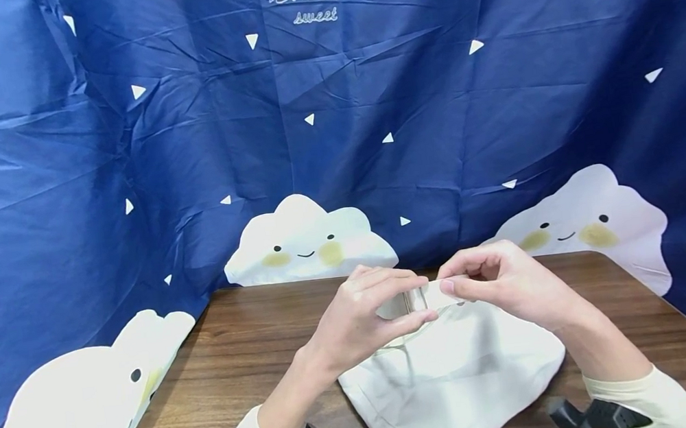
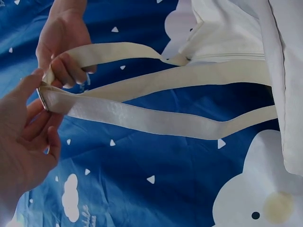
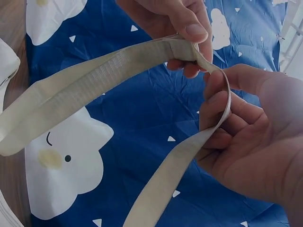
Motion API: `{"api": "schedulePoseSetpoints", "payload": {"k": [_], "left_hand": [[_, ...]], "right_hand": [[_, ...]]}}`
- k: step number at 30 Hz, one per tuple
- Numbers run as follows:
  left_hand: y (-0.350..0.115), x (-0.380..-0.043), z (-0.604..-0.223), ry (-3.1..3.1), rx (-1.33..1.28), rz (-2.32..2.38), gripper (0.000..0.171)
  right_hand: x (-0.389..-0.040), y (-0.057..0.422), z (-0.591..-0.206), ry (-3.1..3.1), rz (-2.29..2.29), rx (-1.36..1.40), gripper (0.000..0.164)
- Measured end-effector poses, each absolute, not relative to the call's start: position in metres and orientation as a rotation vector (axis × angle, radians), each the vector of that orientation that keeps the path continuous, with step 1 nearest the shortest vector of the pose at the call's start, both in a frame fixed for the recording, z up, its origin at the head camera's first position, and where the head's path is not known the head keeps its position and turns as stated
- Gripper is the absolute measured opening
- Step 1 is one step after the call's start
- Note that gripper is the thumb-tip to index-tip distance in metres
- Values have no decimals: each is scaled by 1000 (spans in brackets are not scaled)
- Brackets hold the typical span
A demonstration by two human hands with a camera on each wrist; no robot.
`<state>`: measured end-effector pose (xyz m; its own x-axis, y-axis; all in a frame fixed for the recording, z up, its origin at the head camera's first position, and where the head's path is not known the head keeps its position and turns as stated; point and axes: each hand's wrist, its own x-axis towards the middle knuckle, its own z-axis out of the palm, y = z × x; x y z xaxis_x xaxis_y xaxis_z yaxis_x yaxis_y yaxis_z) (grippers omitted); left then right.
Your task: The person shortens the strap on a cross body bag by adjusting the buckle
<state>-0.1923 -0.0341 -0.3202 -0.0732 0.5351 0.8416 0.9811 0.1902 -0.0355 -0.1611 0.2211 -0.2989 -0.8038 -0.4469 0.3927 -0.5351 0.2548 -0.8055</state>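
Note:
A white cloth bag (image 1: 458, 382) lies on the table below both hands. Its cream strap (image 2: 142, 119) runs up in long loops to a thin metal strap slider (image 1: 415, 300). My left hand (image 1: 361, 312) pinches the slider between thumb and fingers, close over the bag's far side. Just to the right, my right hand (image 1: 504, 281) grips the strap between thumb and curled fingers. In the right wrist view, one length of strap (image 3: 165, 175) hangs down from the right fingers, while a doubled length stretches left from the slider.
The brown wooden table (image 1: 256, 346) extends around the bag on both sides. Behind it hangs a blue cloth (image 1: 369, 101) with white triangles and smiling clouds, which also comes down the table's left side. Dark wrist devices (image 1: 604, 416) sit at the cream sleeves.

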Motion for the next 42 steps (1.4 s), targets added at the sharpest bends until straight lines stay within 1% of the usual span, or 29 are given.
{"api": "schedulePoseSetpoints", "payload": {"k": [11,19,32,42], "left_hand": [[-33,-192,-322,-1748,-1435,-722,39],[-34,-192,-322,-1712,-1452,-754,38],[-34,-191,-320,-1731,-1454,-702,37],[-33,-189,-319,-1723,-1444,-688,35]], "right_hand": [[-158,215,-299,-2408,1653,997,8],[-159,219,-296,-2445,1556,891,5],[-160,216,-300,-2424,1591,902,4],[-159,211,-301,-2446,1639,872,7]]}}
